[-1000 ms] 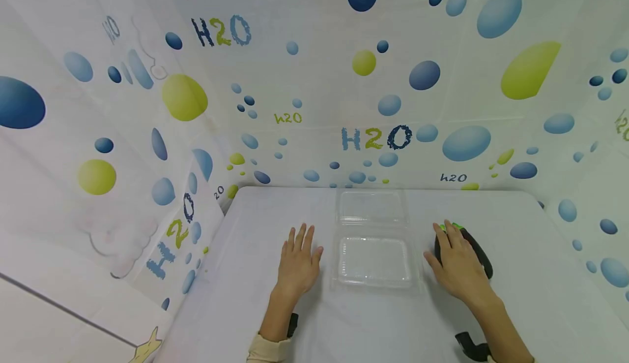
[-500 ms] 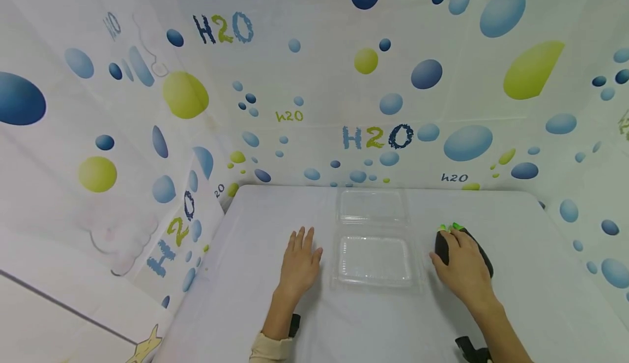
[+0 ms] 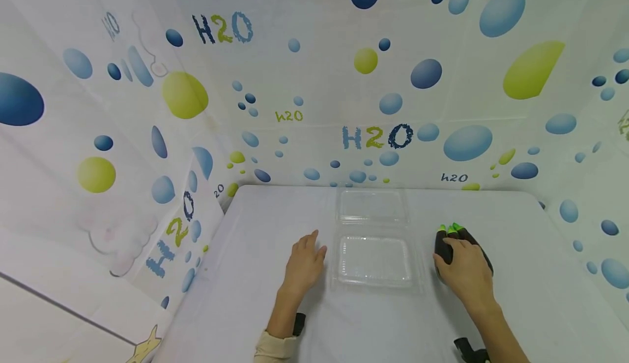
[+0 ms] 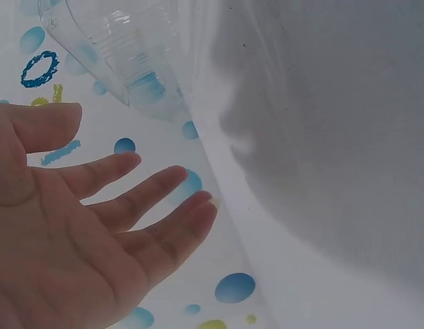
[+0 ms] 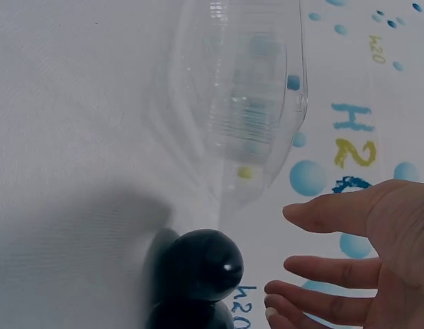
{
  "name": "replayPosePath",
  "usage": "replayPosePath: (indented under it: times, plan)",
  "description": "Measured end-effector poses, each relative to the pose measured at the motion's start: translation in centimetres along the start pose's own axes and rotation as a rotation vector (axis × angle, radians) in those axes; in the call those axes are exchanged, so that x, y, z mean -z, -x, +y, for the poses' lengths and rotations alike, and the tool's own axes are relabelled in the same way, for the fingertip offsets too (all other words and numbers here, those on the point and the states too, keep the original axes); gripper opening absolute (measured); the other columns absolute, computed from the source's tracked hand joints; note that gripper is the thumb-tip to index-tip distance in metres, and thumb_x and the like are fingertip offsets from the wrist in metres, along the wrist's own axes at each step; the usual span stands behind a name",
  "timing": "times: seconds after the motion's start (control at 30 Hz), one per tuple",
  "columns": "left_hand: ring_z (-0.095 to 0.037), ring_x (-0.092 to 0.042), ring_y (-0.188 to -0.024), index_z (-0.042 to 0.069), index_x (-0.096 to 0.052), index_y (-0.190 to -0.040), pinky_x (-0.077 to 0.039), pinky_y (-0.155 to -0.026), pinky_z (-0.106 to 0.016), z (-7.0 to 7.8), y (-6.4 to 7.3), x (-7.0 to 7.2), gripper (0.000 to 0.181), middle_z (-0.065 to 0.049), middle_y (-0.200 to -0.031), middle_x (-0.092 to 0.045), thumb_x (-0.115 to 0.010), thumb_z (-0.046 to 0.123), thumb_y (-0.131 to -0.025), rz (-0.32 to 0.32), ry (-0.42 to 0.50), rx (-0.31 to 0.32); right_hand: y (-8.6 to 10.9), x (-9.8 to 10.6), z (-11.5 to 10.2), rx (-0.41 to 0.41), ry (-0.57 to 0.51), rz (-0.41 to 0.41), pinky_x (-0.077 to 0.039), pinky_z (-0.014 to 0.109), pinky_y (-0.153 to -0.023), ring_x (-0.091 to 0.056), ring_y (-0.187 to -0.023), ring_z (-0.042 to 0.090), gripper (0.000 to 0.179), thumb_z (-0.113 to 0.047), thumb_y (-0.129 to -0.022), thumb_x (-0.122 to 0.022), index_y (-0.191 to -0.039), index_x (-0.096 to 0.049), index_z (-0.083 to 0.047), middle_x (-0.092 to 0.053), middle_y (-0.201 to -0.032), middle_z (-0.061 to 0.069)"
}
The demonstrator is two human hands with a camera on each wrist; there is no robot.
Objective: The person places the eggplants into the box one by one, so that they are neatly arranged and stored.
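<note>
Several dark, glossy eggplants (image 3: 444,249) with green stem ends lie side by side at the right of the table. My right hand (image 3: 464,270) is over them and hides their middle. In the right wrist view, its thumb and fingers (image 5: 331,271) are spread apart, and the rounded eggplant ends (image 5: 201,264) show below, with a gap between. To the left of the clear plastic clamshell box (image 3: 374,259), my left hand (image 3: 303,269) hovers with loosely bent fingers and holds nothing. The left wrist view shows its palm (image 4: 68,240) and relaxed fingers.
The box lies opened flat in the middle of the white table (image 3: 373,325), its lid (image 3: 371,207) folded toward the back. A white curtain (image 3: 314,79) printed with blue and green bubbles rises behind the table's back edge and along the left.
My right hand has drawn back and to the right over the eggplants, uncovering more of their green ends. My left hand has shifted slightly right, with its fingers more bent.
</note>
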State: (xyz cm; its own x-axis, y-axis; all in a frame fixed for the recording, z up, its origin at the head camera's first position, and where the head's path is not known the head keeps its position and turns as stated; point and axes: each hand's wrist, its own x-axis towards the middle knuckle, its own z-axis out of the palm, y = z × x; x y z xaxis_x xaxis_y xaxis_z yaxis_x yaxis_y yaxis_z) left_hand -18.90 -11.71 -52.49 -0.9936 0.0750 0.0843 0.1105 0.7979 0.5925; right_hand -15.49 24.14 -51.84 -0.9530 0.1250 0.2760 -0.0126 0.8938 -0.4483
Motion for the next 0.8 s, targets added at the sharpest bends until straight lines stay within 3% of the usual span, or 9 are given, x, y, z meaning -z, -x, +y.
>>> replayPosePath:
  times: [0.23, 0.4, 0.57, 0.8]
  plan:
    - [-0.044, -0.057, -0.125, 0.001, -0.056, -0.145, -0.051, -0.097, -0.060, 0.2, -0.6, -0.6, 0.048, -0.024, -0.137, -0.060, -0.058, 0.030, -0.107, -0.002, 0.061, 0.033, -0.2, 0.0, 0.3, -0.047, 0.023, -0.025, -0.050, 0.070, -0.083, -0.058, -0.110, 0.058, 0.053, -0.025, -0.088, -0.080, -0.126, -0.066, 0.010, -0.061, -0.124, 0.039]
    - [-0.030, -0.067, -0.099, 0.001, -0.060, -0.140, -0.056, -0.081, -0.047, 0.0, -1.0, -1.1, 0.044, -0.015, -0.115, -0.068, -0.061, 0.029, -0.106, -0.030, 0.066, 0.022, -0.1, -0.3, 0.5, -0.058, 0.026, -0.033, -0.054, 0.065, -0.075, -0.065, -0.101, 0.054, 0.054, -0.026, -0.086, -0.082, -0.125, -0.066, 0.009, -0.066, -0.115, 0.036]
    - [-0.016, -0.062, -0.077, 0.000, -0.063, -0.137, -0.051, -0.066, -0.036, 0.0, -1.2, -1.5, 0.041, -0.006, -0.099, -0.069, -0.062, 0.026, -0.105, -0.061, 0.122, 0.015, -0.1, -0.6, 0.8, -0.079, 0.021, -0.053, -0.056, 0.060, -0.068, -0.068, -0.096, 0.050, 0.054, -0.025, -0.085, -0.083, -0.125, -0.067, 0.008, -0.068, -0.113, 0.033]
    - [-0.012, -0.057, -0.070, -0.001, -0.060, -0.139, -0.049, -0.062, -0.033, -0.1, -1.5, -2.3, 0.041, -0.001, -0.089, -0.067, -0.062, 0.022, -0.104, -0.048, 0.178, 0.022, -0.5, -0.7, 1.0, -0.095, 0.019, -0.076, -0.055, 0.052, -0.055, -0.069, -0.087, 0.051, 0.054, -0.023, -0.083, -0.084, -0.122, -0.067, 0.010, -0.069, -0.111, 0.035]
